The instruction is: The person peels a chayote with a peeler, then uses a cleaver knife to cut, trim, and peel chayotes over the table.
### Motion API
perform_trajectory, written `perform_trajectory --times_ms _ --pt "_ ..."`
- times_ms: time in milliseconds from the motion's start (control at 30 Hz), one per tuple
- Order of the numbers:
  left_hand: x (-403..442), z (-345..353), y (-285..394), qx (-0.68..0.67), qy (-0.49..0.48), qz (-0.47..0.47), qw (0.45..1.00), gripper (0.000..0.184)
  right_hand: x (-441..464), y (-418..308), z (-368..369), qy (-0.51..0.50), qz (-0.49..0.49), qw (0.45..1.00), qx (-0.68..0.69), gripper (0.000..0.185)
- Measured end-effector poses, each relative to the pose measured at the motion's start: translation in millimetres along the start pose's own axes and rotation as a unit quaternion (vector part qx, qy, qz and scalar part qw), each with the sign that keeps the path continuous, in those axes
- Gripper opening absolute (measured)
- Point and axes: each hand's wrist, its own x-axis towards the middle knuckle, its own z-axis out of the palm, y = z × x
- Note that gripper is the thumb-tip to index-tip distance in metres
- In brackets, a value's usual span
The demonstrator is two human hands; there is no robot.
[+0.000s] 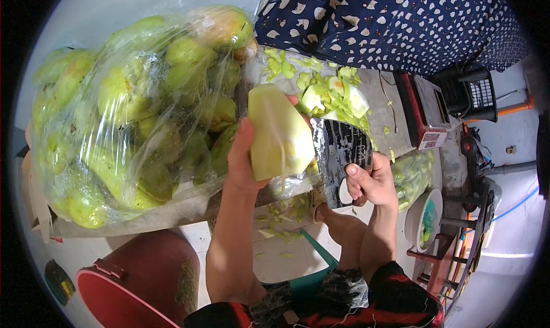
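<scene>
A large peeled fruit (pixel 275 130), pale yellow-green with flat cut facets, is in my left hand (pixel 243 153), whose fingers wrap around its left side and bottom. A thin pale strip hangs down its face. My right hand (pixel 373 182) is closed around a broad, dark cleaver (pixel 338 150) with wet-looking pale smears on the blade. The blade stands just right of the fruit; whether its edge touches the fruit I cannot tell. Behind them, green peelings (pixel 326 96) and pale peeled pieces (pixel 358 101) lie heaped on the table.
A clear plastic bag (pixel 137 110) of unpeeled green fruit fills the table's left side. A red scale (pixel 424 113) and black basket (pixel 478 93) stand at right. Below are a red bin (pixel 137 270), a white bucket (pixel 415 219) and peelings on the floor. Patterned dark-blue cloth (pixel 378 21) hangs behind.
</scene>
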Motion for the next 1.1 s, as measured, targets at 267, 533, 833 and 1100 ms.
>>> perform_trajectory --times_ms 267,533,833,1100 --pt "-0.8 2.9 -1.0 0.079 0.048 0.005 0.996 0.084 0.5 2.1 1.9 0.009 0.004 1.000 0.007 0.022" --pt "0.2 2.3 -4.5 0.070 0.034 0.002 0.997 0.084 0.9 2.7 2.2 0.001 0.001 1.000 0.026 0.023" --pt "-2.0 8.6 -8.6 0.096 0.068 -0.018 0.993 0.085 1.3 5.5 5.0 -0.006 0.006 0.998 0.061 0.022" --pt "-1.4 11.0 -10.9 0.088 0.077 -0.016 0.993 0.088 2.5 9.0 9.6 -0.008 0.011 0.994 0.112 0.022"
